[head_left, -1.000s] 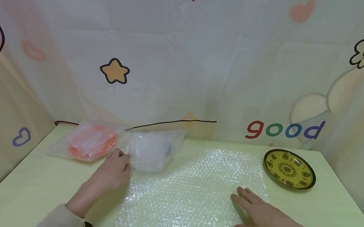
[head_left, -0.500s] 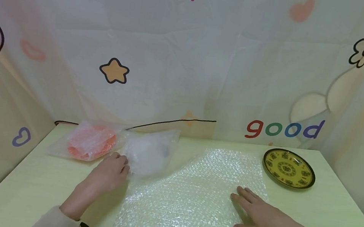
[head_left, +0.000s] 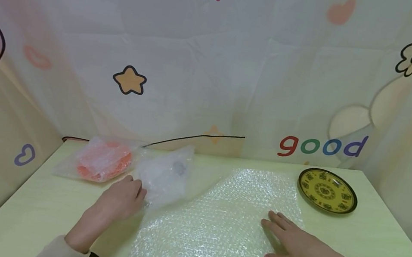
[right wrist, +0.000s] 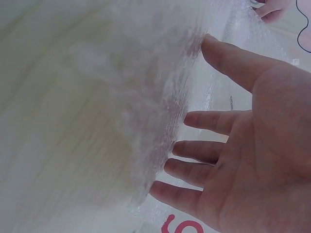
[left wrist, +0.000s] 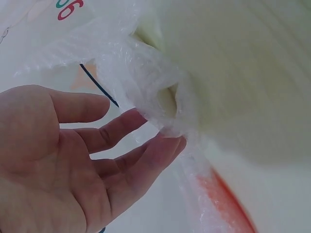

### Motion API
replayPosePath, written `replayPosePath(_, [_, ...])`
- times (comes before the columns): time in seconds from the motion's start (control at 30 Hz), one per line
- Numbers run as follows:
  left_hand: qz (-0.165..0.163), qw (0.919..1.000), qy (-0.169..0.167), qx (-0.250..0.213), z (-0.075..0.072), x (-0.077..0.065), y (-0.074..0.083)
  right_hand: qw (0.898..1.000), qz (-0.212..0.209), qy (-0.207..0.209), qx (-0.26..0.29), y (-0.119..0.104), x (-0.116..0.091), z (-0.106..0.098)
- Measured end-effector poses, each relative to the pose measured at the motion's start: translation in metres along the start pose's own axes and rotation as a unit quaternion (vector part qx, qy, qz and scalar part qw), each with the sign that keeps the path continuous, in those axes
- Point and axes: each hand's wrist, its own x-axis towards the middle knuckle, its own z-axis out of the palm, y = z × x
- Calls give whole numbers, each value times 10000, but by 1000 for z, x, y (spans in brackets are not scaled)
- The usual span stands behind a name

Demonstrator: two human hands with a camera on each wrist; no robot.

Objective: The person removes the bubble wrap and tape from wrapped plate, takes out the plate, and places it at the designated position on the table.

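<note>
A clear bubble-wrap sheet [head_left: 212, 229] lies flat across the middle of the table. My right hand [head_left: 301, 249] rests on its right part with fingers spread; in the right wrist view its fingertips [right wrist: 167, 189] press on the film. At the sheet's back left corner sits a whitish bubble-wrapped bundle [head_left: 162, 177] with a small dark patch showing through; its contents are veiled. My left hand [head_left: 122, 200] is at its near left side. The left wrist view shows loosely bent fingers [left wrist: 160, 150] touching the bundle's wrap, the thumb held apart from it.
Another wrapped bundle [head_left: 104, 160], with something orange-pink inside, lies at the back left. A yellow plate [head_left: 326, 191] with a dark rim and printed marks is at the back right. A patterned curtain [head_left: 212, 81] hangs behind the table [head_left: 377, 251].
The whitish bundle has slid left and nearer, turning a little, while my left hand drew slightly back with it. More bare table shows behind the sheet. My right hand has stayed put.
</note>
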Motion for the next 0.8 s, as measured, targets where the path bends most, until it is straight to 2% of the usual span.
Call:
replayPosePath(0.17, [-58,10000,-54,-50,0,-2,2,10000,-6,-2,19,0,0,0])
replayPosePath(0.53, [63,9999,-30,-129,1,-5,6,10000,3,6,37,-1,0,0])
replayPosePath(0.8, [-362,9988,-46,-322,-5,-7,5,10000,-13,22,14,-1,0,0])
